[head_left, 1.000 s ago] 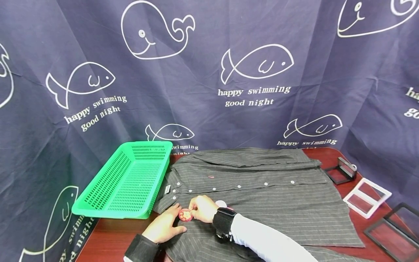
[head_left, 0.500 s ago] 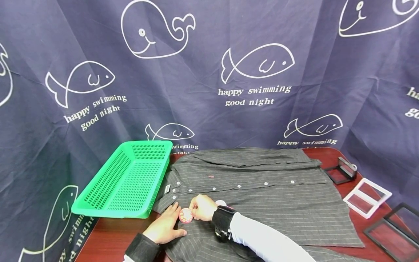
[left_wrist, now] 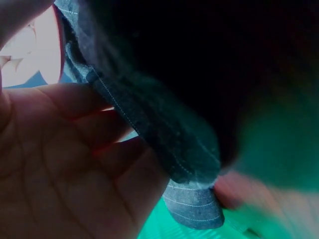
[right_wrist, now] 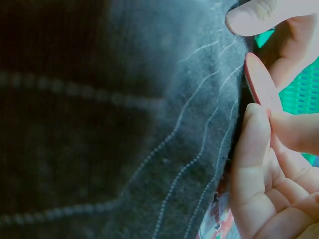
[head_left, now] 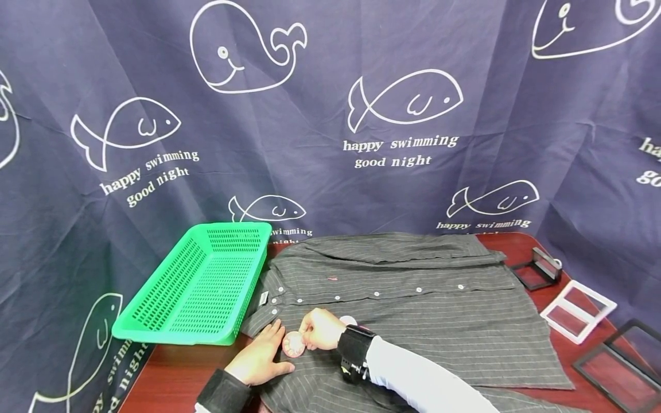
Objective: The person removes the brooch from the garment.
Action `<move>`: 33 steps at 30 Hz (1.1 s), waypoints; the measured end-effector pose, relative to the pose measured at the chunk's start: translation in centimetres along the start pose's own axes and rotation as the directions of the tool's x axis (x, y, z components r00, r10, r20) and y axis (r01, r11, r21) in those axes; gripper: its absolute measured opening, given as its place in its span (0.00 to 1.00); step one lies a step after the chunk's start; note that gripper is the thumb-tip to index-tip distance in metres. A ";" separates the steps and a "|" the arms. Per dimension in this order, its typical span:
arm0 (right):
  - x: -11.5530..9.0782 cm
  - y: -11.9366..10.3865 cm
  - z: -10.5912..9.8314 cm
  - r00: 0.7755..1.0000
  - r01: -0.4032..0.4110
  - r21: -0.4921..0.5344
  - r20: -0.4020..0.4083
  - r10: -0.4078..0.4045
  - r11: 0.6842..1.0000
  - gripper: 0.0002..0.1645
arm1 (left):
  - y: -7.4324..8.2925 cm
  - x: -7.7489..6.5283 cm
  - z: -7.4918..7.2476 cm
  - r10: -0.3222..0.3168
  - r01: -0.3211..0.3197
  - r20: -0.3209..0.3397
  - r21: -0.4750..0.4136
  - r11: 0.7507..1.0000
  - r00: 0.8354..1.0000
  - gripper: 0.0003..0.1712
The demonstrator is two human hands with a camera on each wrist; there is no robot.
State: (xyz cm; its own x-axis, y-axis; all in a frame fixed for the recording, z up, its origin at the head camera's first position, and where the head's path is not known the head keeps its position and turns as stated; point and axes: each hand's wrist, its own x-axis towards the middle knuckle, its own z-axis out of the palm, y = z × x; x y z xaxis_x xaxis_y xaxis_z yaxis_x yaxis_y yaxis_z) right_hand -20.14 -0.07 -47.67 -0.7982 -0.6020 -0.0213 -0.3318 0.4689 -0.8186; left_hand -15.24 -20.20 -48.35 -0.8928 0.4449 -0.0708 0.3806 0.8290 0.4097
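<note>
My right hand (head_left: pixel 322 328) pinches the edge of a round red-rimmed badge (head_left: pixel 294 344) between thumb and finger. The right wrist view has the badge (right_wrist: pixel 259 79) nearly edge-on, close over the pinstriped fabric. A grey pinstriped shirt (head_left: pixel 439 321) lies spread on the table, its collar toward the basket. My left hand (head_left: pixel 260 355) rests on the shirt by the collar, fingers extended and thumb apart, just left of the badge. In the left wrist view, its palm (left_wrist: pixel 55 159) faces the camera, with the fingertips hidden behind a fold of cloth.
A green basket (head_left: pixel 192 337) stands at the left on the red-brown table (head_left: pixel 170 378). Another pale round piece (head_left: pixel 348 320) shows behind my right wrist. At the right lie a white frame (head_left: pixel 578 311), a black frame (head_left: pixel 619 367) and a black folding stand (head_left: pixel 539 269).
The badge's face has turned from red with a gold pattern to pale with glare, as its tilt shifts slightly in my right fingers. Both hands stay in nearly the same place.
</note>
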 end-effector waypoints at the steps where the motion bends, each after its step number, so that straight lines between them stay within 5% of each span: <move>1: -0.1 0.0 -0.1 1.000 0.003 0.006 -0.001 -0.003 1.000 0.05 | 0.0 0.0 0.0 -0.001 0.001 0.000 0.003 1.000 1.000 0.51; 17: -1.4 1.5 -3.2 0.989 0.108 0.107 -0.117 -0.095 0.988 0.07 | 0.3 -0.1 0.0 -0.020 0.020 -0.006 0.007 1.000 1.000 0.51; 23: -2.1 2.4 -5.3 0.984 0.116 0.208 -0.155 -0.084 0.971 0.08 | 0.5 -0.1 -0.2 -0.030 0.030 0.003 -0.005 1.000 1.000 0.50; 33: -4.2 3.8 -8.3 0.961 0.132 0.226 -0.267 -0.069 0.965 0.08 | 0.8 0.0 -0.5 -0.043 0.043 0.015 -0.023 0.999 0.999 0.50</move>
State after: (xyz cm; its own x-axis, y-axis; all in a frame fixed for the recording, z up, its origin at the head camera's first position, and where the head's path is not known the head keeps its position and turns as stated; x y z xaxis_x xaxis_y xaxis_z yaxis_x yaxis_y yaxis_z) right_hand -22.20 9.63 -45.88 -0.8785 -0.4387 0.1892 -0.3119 0.2266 -0.9227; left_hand -15.03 -19.75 -47.56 -0.9046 0.4139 -0.1021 0.3360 0.8397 0.4267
